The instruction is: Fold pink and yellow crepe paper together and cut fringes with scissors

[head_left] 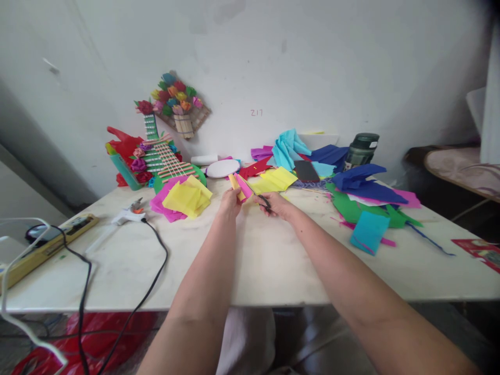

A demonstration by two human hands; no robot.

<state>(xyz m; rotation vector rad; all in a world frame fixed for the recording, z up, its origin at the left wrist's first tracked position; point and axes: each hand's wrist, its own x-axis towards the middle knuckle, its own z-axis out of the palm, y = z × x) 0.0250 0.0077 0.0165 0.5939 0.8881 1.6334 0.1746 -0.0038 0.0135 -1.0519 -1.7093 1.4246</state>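
Seemingly, paper flowers (180,97) fill the pot (183,126) beyond the scissors (266,202).

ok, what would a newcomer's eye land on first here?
Probably the multicolored flower bouquet against the pale wall, left of center, with the green guitar-shaped craft just below it. Then mid-frame, over the table: the left hand holding pink paper, the right hand holding dark-handled scissors.

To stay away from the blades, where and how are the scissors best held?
Probably by the handle end of the scissors, from the right, where the right hand already grips: the cutting end points left, towards the pink paper in the left hand.
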